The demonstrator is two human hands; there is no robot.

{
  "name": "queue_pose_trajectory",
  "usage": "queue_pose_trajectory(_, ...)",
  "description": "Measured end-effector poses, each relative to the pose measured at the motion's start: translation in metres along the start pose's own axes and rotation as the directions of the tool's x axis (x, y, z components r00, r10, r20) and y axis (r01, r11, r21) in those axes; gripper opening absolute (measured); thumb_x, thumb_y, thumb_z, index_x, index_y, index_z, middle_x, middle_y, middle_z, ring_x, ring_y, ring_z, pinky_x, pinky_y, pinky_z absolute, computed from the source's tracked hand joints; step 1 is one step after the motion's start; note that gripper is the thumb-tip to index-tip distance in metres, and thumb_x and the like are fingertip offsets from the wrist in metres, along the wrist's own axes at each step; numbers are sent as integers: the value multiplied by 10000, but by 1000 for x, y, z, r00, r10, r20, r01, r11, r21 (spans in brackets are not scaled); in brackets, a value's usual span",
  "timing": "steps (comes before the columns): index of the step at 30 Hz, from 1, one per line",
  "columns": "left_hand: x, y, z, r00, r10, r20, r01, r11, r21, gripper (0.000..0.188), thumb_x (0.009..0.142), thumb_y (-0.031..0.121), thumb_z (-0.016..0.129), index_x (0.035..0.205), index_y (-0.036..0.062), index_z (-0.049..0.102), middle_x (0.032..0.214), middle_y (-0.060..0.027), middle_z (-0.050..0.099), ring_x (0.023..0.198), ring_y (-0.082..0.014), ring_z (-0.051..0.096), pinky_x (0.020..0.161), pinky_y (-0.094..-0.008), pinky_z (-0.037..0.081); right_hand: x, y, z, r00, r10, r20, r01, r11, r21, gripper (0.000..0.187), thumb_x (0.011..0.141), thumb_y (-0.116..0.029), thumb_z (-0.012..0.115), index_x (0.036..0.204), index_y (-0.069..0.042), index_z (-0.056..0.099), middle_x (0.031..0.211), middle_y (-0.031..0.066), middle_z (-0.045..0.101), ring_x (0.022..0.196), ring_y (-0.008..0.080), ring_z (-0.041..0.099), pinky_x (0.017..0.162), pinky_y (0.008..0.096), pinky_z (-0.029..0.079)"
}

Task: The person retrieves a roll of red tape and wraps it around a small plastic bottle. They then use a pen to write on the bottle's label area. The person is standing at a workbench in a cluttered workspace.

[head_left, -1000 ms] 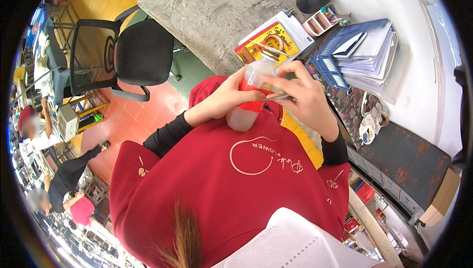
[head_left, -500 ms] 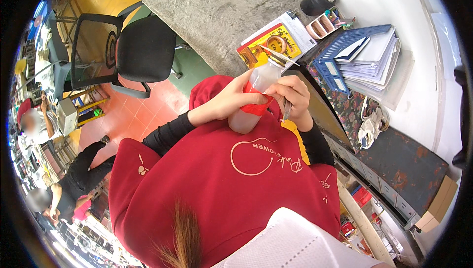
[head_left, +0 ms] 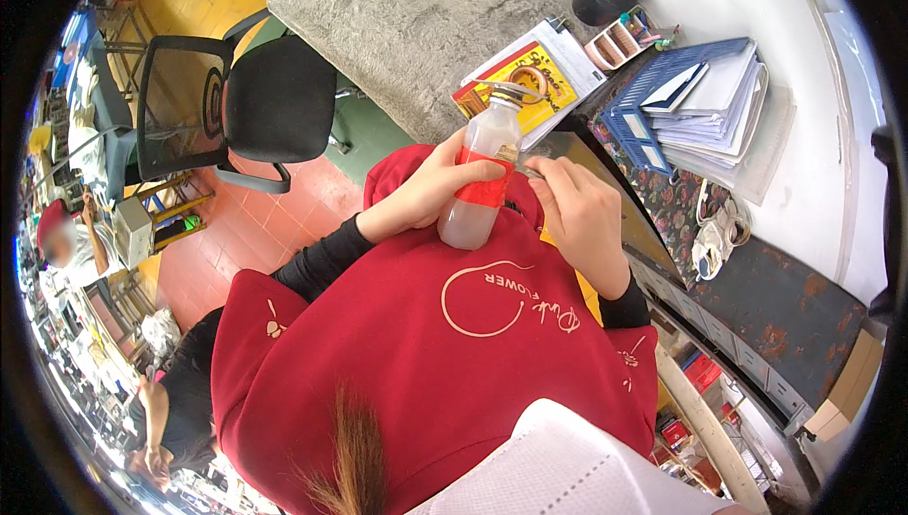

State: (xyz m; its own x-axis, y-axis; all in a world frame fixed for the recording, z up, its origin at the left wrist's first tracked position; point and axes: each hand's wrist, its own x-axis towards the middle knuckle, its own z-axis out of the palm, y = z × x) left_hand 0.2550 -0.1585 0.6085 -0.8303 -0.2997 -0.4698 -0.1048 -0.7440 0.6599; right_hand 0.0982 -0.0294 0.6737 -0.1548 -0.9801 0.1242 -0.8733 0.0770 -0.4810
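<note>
My left hand point(head_left: 437, 186) is wrapped round a translucent plastic bottle point(head_left: 462, 227) with a red label point(head_left: 482, 192). The bottle stands nearly upright in front of my chest. Its neck is dark, and a pale flat strip point(head_left: 511, 89) lies across the top. A small brownish patch point(head_left: 507, 153) shows on the label's right side. My right hand point(head_left: 579, 212) is beside the bottle, fingers pinched on a thin grey metal tool point(head_left: 523, 169) whose end points at the label. The fingers hide most of the tool, so its exact kind does not show.
Beyond the bottle, a grey cloth-covered table point(head_left: 407, 33) bears papers and a tape roll point(head_left: 530, 82). Right of it stand a pen organizer point(head_left: 619, 42) and a blue file rack point(head_left: 653, 99) of papers. A black chair point(head_left: 282, 99) is at left; people work farther left.
My right hand has shifted right and down from the bottle's shoulder, and its tool has swung from pointing down to pointing at the label. The bottle is turned more upright.
</note>
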Motion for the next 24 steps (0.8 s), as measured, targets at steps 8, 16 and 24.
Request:
queue_pose_trajectory(8, -1, -2, 2, 999, 50, -17, -50, 998, 26, 572, 882, 84, 641, 1384, 21, 374, 1203, -106, 569, 1068, -183, 590, 911, -342, 503, -3, -9, 9, 999, 30, 20, -29, 998, -64, 155, 915, -151, 595, 994, -20, 618, 800, 96, 617, 701, 271, 619, 595, 381, 477)
queue_pose_trajectory(16, -3, -3, 4, 996, 80, -41, -78, 995, 57, 587, 879, 82, 651, 1394, 37, 373, 1205, -99, 569, 1072, -171, 587, 914, -340, 499, -1, -9, 14, 999, -23, -45, 18, 993, -115, 161, 890, -200, 640, 931, -49, 602, 733, 71, 582, 649, 232, 599, 560, 357, 473)
queue_pose_trajectory(24, -5, -1, 6, 996, 71, -52, -70, 997, 30, 595, 849, 99, 668, 1372, 14, 398, 1206, -83, 566, 1098, -150, 554, 949, -310, 453, -3, -12, 12, 999, -4, -41, -2, 990, -143, 154, 889, -201, 640, 917, -55, 597, 726, 65, 574, 643, 228, 596, 557, 354, 471)
